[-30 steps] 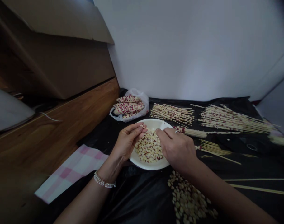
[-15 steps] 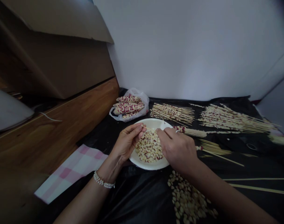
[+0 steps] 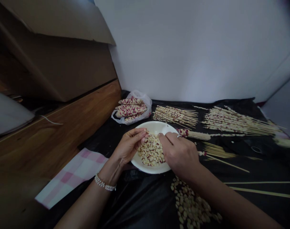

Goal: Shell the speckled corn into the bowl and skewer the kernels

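Note:
A white bowl [image 3: 156, 126] of white and red corn kernels [image 3: 151, 153] sits on black plastic sheeting. My left hand [image 3: 128, 148] hovers over the bowl's left rim, fingers pinched on a kernel at the tip of a thin skewer. My right hand [image 3: 180, 154] is closed over the bowl's right side. It grips that skewer [image 3: 195, 135], whose kernel-covered length runs out to the right. The skewer's tip is mostly hidden between my fingers.
A plastic bag of red-and-white corn cobs [image 3: 132, 109] lies behind the bowl. Bundles of threaded skewers [image 3: 176, 114] [image 3: 233, 122] lie along the wall. Bare skewers [image 3: 254, 187] lie at the right, with a pile of loose kernels [image 3: 190, 203] near me. A pink checked cloth [image 3: 73, 173] and wooden panel [image 3: 64, 133] are on the left.
Both hands have drawn slightly closer together over the bowl, and the bare skewer tip seen between them earlier is now covered by my left fingers.

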A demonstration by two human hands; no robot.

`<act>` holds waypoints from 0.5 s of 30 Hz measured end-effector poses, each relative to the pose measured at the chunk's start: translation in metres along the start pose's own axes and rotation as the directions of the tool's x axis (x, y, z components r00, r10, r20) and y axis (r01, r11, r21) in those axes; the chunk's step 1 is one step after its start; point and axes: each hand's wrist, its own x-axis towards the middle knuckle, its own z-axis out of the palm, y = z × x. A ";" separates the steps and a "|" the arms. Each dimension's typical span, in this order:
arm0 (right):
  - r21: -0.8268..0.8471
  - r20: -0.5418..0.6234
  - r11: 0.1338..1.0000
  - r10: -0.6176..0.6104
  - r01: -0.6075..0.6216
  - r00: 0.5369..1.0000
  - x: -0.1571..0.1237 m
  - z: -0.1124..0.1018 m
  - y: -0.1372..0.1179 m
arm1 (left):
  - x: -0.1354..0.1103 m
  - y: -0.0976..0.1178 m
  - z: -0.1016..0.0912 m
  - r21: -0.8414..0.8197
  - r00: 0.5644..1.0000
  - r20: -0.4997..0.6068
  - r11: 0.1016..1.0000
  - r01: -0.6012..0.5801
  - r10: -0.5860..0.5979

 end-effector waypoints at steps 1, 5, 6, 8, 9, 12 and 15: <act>0.009 0.005 1.000 -0.010 0.010 1.000 0.000 0.000 0.001 | 0.000 0.001 0.000 0.016 1.000 0.000 1.000 -0.002 0.002; 0.027 0.015 0.999 -0.048 0.047 0.999 0.002 -0.002 0.004 | -0.001 0.004 -0.001 0.090 1.000 0.001 0.996 -0.019 0.019; 0.033 0.011 0.998 -0.052 0.051 0.999 0.002 -0.002 0.005 | -0.001 0.005 -0.001 0.103 1.000 0.006 0.995 -0.015 0.014; 0.050 0.007 0.997 -0.055 0.054 0.998 0.002 -0.001 0.005 | -0.002 0.006 -0.002 0.117 1.000 0.020 0.993 0.003 -0.005; 0.058 0.005 0.997 -0.052 0.052 0.999 0.002 -0.001 0.005 | -0.002 0.007 -0.002 0.113 1.000 0.027 0.994 0.011 -0.014; 0.071 -0.006 0.997 -0.022 0.022 1.000 0.001 0.000 0.004 | -0.002 0.007 -0.003 0.045 0.997 0.058 0.998 0.040 -0.043; 0.079 -0.008 0.997 0.004 -0.003 1.000 0.001 0.001 0.003 | -0.002 0.006 -0.001 -0.057 0.993 0.099 0.995 0.078 -0.072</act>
